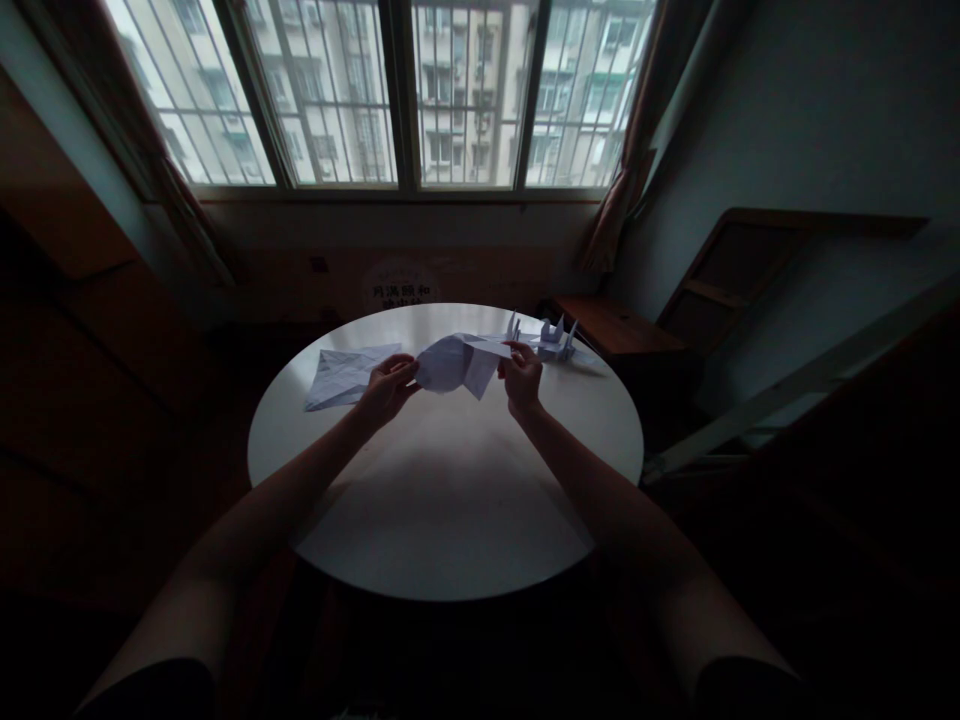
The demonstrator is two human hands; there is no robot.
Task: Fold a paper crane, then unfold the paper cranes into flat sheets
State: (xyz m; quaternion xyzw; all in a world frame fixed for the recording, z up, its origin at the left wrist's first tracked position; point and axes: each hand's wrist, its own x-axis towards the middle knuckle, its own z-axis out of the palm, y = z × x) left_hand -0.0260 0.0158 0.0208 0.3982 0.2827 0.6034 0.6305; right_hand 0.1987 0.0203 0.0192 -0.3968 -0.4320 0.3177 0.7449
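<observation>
A partly folded white paper (456,362) hangs just above the round white table (450,500). My left hand (388,388) pinches its left edge. My right hand (520,378) is closed on its right side, near a pointed flap. A creased flat sheet (341,378) lies on the table to the left of my left hand. Behind my right hand, two or three small folded paper figures (553,340) stand on the table's far right part.
A wide barred window (405,90) fills the far wall, with curtains at both sides. A low wooden bench or shelf (615,335) stands at the right beyond the table. A framed panel (742,270) leans on the right wall. The room is dark.
</observation>
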